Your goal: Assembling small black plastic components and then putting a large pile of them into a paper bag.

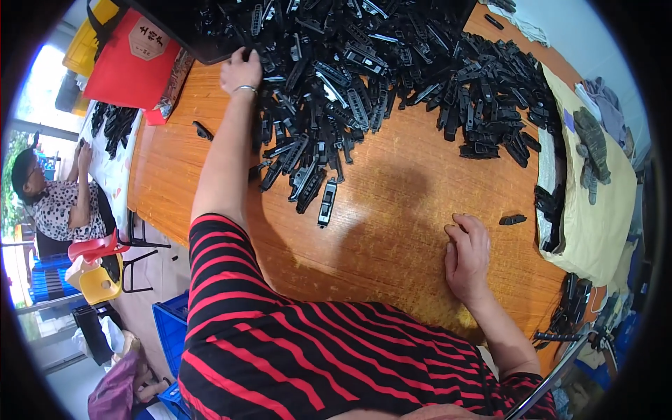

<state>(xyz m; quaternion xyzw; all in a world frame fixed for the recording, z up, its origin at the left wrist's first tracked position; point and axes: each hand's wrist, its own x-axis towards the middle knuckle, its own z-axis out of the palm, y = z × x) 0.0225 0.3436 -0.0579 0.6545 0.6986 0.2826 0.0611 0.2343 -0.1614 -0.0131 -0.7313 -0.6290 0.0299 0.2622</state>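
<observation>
My left hand (241,72) stretches forward to the left edge of a big pile of black plastic parts (350,77). Its fingers are bent and closed at the rim of a black tray (182,31); what they hold, if anything, is too small to make out. Loosely curved, with nothing in it, my right hand (469,255) rests on the wooden table (392,203). A black clip-like part with a silvery strip (327,203) lies at the pile's near tip. To the right of my right hand lies a small black part (512,220).
A second heap of black parts (490,105) spreads at the right, beside a cream sack (595,217) with a grey glove (591,154) on it. A red bag (136,59) stands at the far left. Another person (59,199) sits at a table on the left.
</observation>
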